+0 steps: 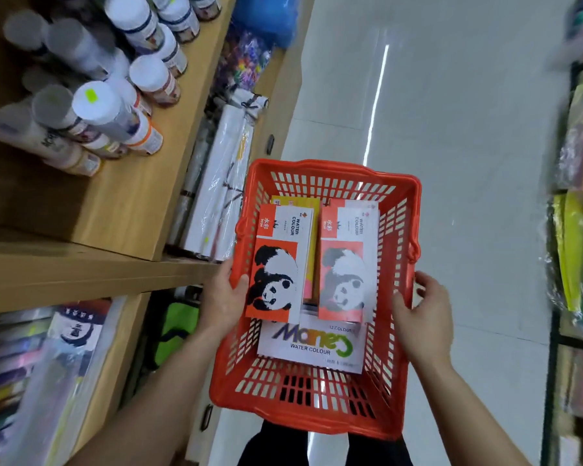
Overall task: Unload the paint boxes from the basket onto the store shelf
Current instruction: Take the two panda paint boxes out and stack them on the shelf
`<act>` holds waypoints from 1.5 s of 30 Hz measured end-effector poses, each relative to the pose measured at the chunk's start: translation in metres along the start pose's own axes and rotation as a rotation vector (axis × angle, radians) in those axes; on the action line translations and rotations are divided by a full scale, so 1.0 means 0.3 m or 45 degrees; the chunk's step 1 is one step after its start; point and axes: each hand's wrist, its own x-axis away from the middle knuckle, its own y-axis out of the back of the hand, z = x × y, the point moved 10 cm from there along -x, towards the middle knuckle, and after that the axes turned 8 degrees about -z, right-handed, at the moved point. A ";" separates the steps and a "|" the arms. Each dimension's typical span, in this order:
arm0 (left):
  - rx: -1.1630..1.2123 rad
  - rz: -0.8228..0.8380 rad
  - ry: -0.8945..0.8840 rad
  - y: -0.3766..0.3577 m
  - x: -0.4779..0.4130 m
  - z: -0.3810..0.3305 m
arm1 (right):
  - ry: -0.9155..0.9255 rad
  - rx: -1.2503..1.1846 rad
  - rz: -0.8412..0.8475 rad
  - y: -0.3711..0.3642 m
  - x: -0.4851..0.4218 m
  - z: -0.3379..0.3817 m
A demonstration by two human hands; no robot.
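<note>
Red basket (320,398) at frame centre, paint boxes (345,280) inside. Left hand (221,297) grips left panda box (276,274). Right hand (424,311) clasps basket's right rim. Shelf (91,264) at left.

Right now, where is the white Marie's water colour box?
In the head view, the white water colour box lies flat in the red basket, nearest the person and partly under the two panda boxes.

Wooden shelf (122,210) carries white-capped bottles (95,105), some lying tipped.

Yellow box (312,230) mostly hidden under panda boxes (276,264)
</note>
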 end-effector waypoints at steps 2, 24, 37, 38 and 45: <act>0.043 0.034 0.039 -0.006 0.019 0.014 | 0.236 0.022 -0.114 0.021 0.043 0.130; 0.495 0.432 0.203 -0.055 0.031 0.074 | -0.109 -0.302 0.531 -0.609 0.251 0.300; 0.522 0.415 0.201 -0.071 0.032 0.099 | -0.225 -0.251 0.608 -0.647 0.230 0.284; 0.521 0.414 0.202 -0.072 0.033 0.099 | -0.232 -0.274 0.632 -0.657 0.229 0.285; 0.540 0.406 0.206 -0.071 0.044 0.094 | -0.264 -0.402 0.602 -0.659 0.216 0.259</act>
